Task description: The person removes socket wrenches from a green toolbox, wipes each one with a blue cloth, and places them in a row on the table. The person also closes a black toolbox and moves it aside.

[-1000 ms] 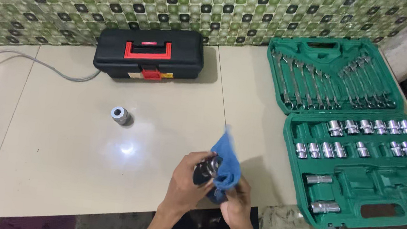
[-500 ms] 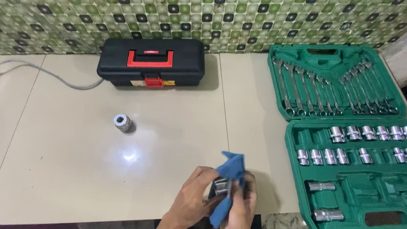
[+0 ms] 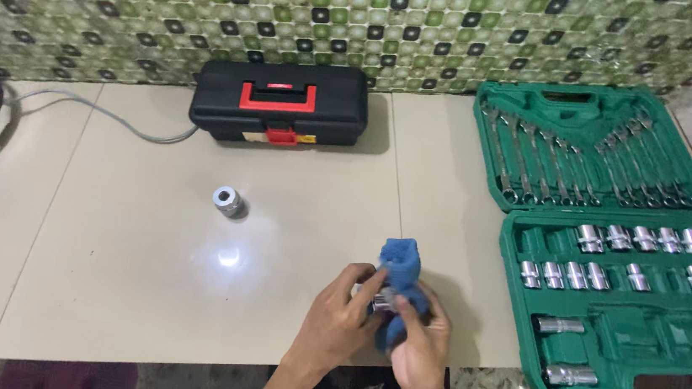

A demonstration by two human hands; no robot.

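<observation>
At the near edge of the table (image 3: 101, 281), I see a small metal socket (image 3: 380, 302) pinched between both hands, its long axis lying roughly left to right, with a blue cloth (image 3: 401, 263) wrapped around its right end. My left hand (image 3: 338, 321) curls its fingers on the bare end; my right hand (image 3: 423, 346) grips cloth and socket together. A second socket (image 3: 228, 201) stands well apart to the left, a black toolbox (image 3: 278, 112) beyond, the open green socket set case (image 3: 612, 245) to the right.

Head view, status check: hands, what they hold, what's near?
Left hand and right hand closed on metal socket in blue cloth. Loose socket apart on table. Nothing blocking.
</observation>
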